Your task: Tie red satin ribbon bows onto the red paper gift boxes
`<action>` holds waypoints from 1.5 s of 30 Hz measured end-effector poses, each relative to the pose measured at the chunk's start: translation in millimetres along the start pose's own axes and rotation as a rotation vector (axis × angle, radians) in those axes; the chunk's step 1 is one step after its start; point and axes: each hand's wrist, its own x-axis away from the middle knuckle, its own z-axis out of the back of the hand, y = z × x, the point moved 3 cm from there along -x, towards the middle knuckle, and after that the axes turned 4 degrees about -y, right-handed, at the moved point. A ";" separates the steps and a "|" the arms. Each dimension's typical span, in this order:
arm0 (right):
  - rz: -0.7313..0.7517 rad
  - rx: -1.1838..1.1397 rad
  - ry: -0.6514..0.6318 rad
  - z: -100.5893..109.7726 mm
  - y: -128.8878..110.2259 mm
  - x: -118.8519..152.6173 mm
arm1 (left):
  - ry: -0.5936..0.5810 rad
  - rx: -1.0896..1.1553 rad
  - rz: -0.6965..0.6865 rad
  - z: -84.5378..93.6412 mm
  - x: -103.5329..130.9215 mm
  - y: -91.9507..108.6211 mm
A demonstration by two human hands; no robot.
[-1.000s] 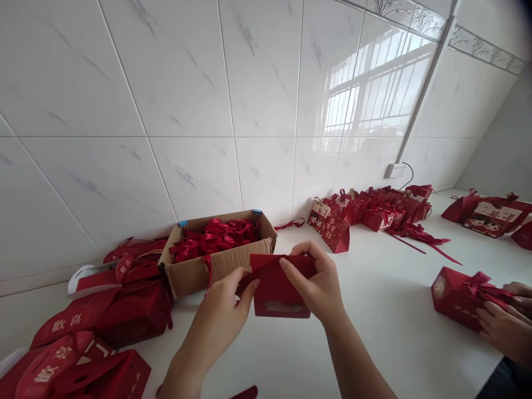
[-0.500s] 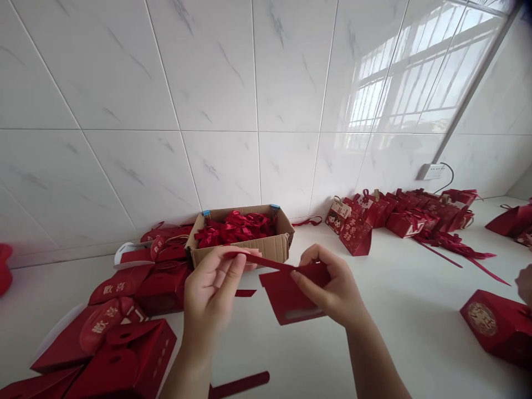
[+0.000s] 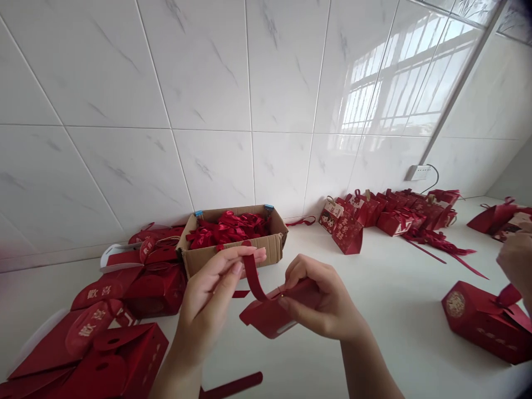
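Observation:
My right hand (image 3: pixel 318 299) pinches a small red paper box (image 3: pixel 272 318) along its top edge, holding it tilted above the white table. A dark red ribbon (image 3: pixel 254 277) rises from the top of this box in a curve. Its upper part is pinched between the thumb and fingers of my left hand (image 3: pixel 216 293). Behind my left hand stands a cardboard box (image 3: pixel 272 252) filled with red ribbons (image 3: pixel 233 227). Another strip of dark red ribbon (image 3: pixel 236 383) lies on the table below my hands.
Red gift boxes (image 3: pixel 137 354) crowd the left side. More small red boxes (image 3: pixel 349 235) line the wall at right, with loose ribbons (image 3: pixel 446 244) before them. At the right edge another person's hand (image 3: pixel 515 260) is above a red box (image 3: pixel 477 321). A power strip (image 3: pixel 418 173) is on the wall.
The ribbon, stretched nearly straight before, now bends upward from the box. The small box has tipped and shifted slightly left. At right, the other person's hand and box show more fully.

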 end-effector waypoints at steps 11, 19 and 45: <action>0.001 0.020 -0.009 -0.2 -0.7 0.8 | -0.212 -0.222 -0.104 0.1 0.3 -4.3; 0.028 0.106 0.014 -1.5 2.8 -1.9 | -0.230 -0.204 0.068 -4.5 2.2 -11.7; 0.050 0.104 0.049 -0.5 1.8 -2.0 | -0.274 -0.356 -0.043 -4.4 0.2 -4.8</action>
